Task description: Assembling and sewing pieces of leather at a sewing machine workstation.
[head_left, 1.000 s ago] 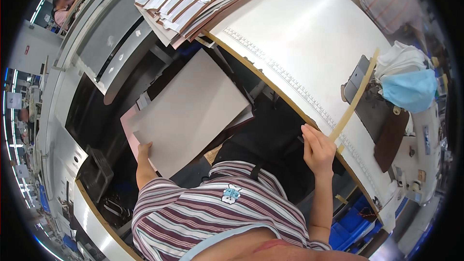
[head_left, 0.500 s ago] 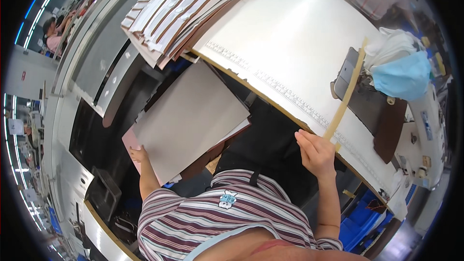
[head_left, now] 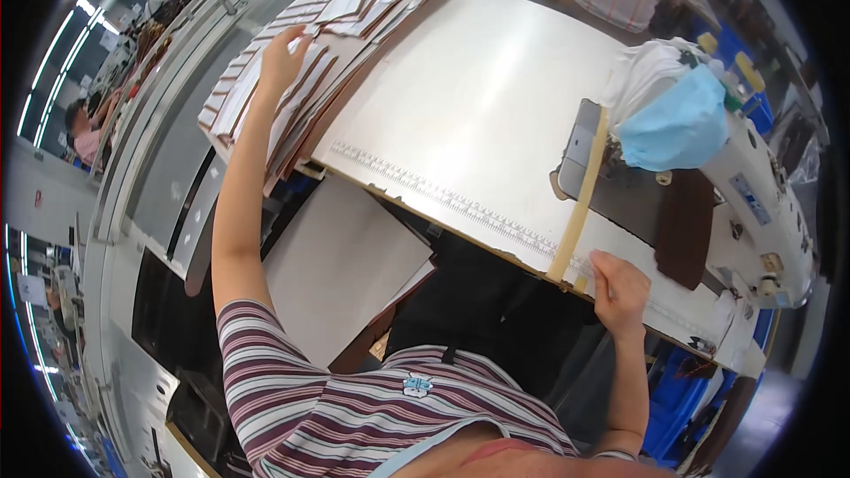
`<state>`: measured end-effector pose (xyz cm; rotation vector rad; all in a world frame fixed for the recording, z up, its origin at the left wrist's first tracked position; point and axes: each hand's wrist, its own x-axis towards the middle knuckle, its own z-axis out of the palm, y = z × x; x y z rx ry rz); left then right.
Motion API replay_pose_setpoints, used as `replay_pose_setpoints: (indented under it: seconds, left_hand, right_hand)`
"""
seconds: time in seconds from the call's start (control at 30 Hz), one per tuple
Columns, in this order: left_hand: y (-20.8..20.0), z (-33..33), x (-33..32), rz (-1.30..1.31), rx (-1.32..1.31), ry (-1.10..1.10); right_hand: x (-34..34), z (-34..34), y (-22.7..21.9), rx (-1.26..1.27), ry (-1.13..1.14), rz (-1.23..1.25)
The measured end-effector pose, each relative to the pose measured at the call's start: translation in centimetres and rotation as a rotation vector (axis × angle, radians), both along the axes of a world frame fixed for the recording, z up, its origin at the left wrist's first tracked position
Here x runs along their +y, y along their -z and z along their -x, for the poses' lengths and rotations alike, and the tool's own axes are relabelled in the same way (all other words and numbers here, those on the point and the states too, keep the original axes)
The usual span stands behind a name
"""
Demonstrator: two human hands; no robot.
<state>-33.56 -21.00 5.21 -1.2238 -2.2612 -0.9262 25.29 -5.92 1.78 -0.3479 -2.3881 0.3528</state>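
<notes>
— As the left hand (head_left: 282,64) is held at the stack of white, brown-edged pieces (head_left: 314,75), what can be told of its fingers (head_left: 289,38)?

— They are bent over the top pieces; whether anything is pinched cannot be told. By the right hand (head_left: 622,294), loosely curled, the front edge of the desk (head_left: 443,97) is neared, beside the yellow tape strip (head_left: 582,204); no grip can be confirmed.

— Where is the stack placed?

— At the desk's left side. Below the front edge, a pale grey board (head_left: 345,257) is seen; farther right, a light-blue mask (head_left: 677,119).

— Which step is in hand?

— A reach to the stack, it is judged. For a lift, 1 edge would need to be separated, with the pieces beneath left undisturbed.
</notes>
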Motion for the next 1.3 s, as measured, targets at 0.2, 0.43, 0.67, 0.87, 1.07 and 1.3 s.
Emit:
replay_pose_setpoints:
  seconds: [0.2,0.43,0.67,0.87,1.07,1.3]
  left_hand:
    - [1.4,6.5,14.2,0.318,-0.030,-0.268]
    - [3.2,12.4,14.7,0.557,0.141,-0.362]
    - [-4.0,7.0,15.5,-0.401,0.096,-0.459]
    - [-1.6,-19.1,12.8,-0.671,-0.952,0.317]
    - [4.2,-31.7,4.4,0.153,-0.659,0.386]
    - [-2.1,-30.1,9.8,0.487,-0.034,0.559]
  right_hand:
    - [4.2,-2.9,-1.1,0.085,0.372,0.234]
    - [9.7,-6.3,-1.7,-0.053,0.655,0.362]
    - [13.7,-8.4,-1.3,-0.344,0.580,0.453]
    - [11.8,-5.7,-3.8,-0.479,0.328,0.295]
    - [3.5,-1.8,-1.0,-0.567,-0.106,0.350]
    - [6.7,0.0,0.5,-0.462,-0.012,0.100]
